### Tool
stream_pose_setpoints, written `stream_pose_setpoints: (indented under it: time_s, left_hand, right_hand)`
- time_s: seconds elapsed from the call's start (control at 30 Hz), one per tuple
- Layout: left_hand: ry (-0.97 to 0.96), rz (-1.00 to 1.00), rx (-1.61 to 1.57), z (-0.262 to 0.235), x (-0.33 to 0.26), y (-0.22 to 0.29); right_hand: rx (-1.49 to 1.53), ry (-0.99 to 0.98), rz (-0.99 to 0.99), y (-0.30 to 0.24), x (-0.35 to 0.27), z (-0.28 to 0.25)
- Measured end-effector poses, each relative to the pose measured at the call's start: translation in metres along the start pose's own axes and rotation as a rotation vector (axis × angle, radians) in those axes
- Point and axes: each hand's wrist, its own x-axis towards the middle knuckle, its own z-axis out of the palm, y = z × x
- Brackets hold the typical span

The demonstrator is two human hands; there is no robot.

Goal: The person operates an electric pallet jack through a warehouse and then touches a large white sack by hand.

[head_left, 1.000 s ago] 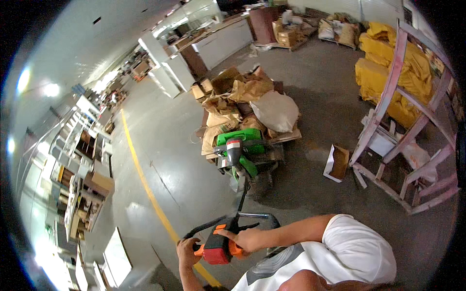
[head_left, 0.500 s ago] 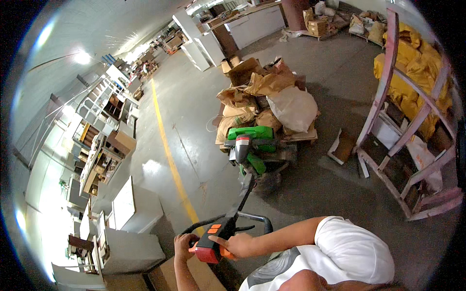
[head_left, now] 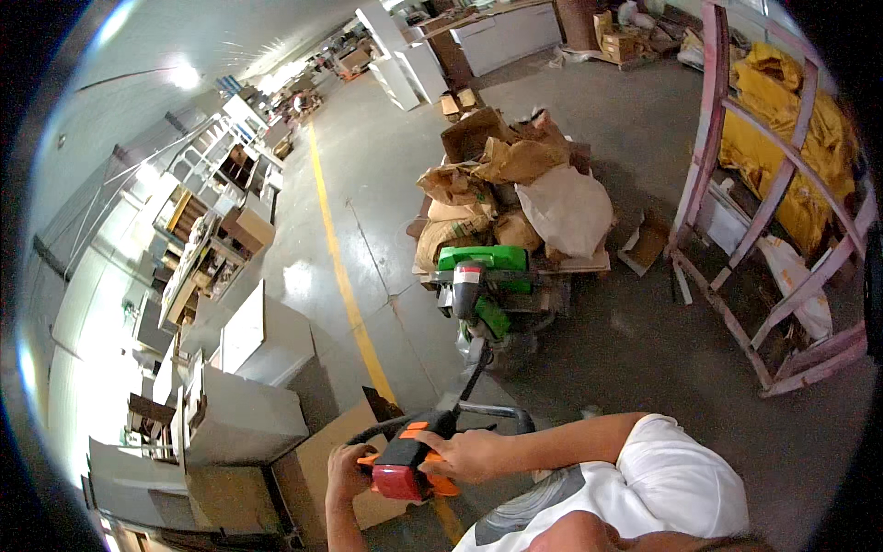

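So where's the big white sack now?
In the head view, the white sack lies right of centre, beside brown bags and beyond the green machine.

Loaded pallet [head_left: 589,266] nearer open carton [head_left: 647,244], cardboard sheet [head_left: 308,474] more visible

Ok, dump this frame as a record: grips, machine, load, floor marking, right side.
Left grip: on the control head's left side
Right grip: on its right side
Machine: green-and-black wheeled unit, ahead of the person
Load: brown bags, white sack
Floor marking: yellow line, left of machine
Right side: pinkish frame, yellow-covered stack behind it
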Motion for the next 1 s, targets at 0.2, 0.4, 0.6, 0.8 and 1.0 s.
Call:
stream_pose_setpoints:
  time_s: [0.2, 0.4, 0.6, 0.8, 1.0]
  left_hand:
    - [-0.277, -0.157, 0.160, 0.012, -0.086, 0.124]
    - [-0.428, -0.017, -0.092, 0.068, -0.108, 0.266]
    - [-0.435, -0.190, -0.244, 0.102, -0.071, 0.407]
    - [-0.349, -0.291, -0.207, 0.104, -0.049, 0.436]
    - [-0.232, -0.360, -0.190, 0.120, -0.036, 0.436]
  right_hand:
    - [-0.018, -0.251, 0.044, 0.007, -0.100, -0.011]
    - [-0.374, -0.267, 0.223, 0.046, -0.201, -0.081]
    - [-0.831, -0.153, 0.464, 0.115, -0.273, -0.125]
    - [-0.817, 0.038, 0.295, 0.150, -0.276, -0.151]
    - [-0.796, 0.024, 0.300, 0.157, -0.256, -0.163]
